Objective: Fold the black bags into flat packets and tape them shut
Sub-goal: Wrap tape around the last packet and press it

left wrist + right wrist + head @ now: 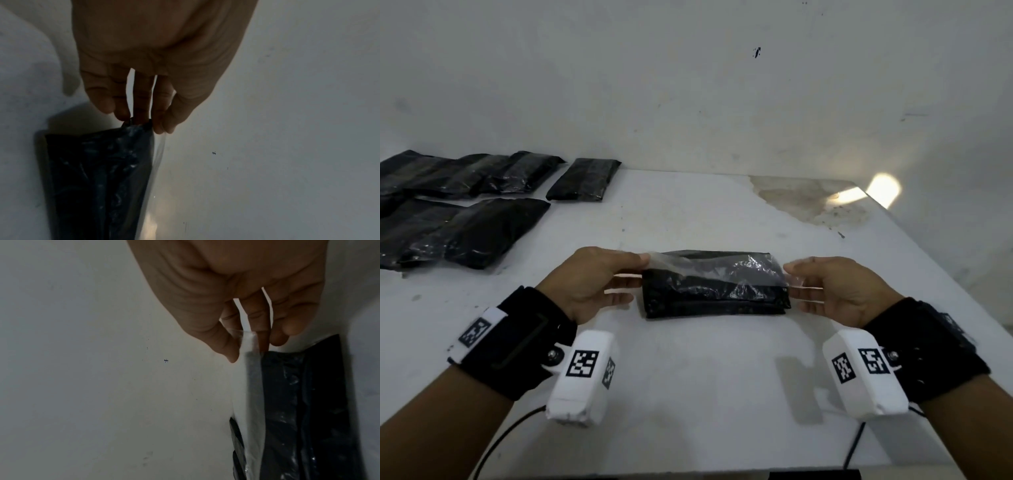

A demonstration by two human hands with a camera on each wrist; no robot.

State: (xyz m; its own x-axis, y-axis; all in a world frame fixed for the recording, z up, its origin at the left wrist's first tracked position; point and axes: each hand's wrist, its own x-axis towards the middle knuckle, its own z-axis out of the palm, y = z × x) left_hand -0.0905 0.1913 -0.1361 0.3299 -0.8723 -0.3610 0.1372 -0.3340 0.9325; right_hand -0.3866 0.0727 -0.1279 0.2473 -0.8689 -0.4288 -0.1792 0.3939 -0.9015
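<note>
Head view: no legible writing; hands (717, 284) pinch clear tape (715, 270) over black packet (715, 298).

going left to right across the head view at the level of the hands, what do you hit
left hand pinching one end of the clear tape → clear tape stretched over the folded black bag → right hand pinching the other end

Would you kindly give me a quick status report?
Left hand and right hand each pinch an end of the clear tape. Tape stretched over folded black bag. Nothing in the way.
</note>
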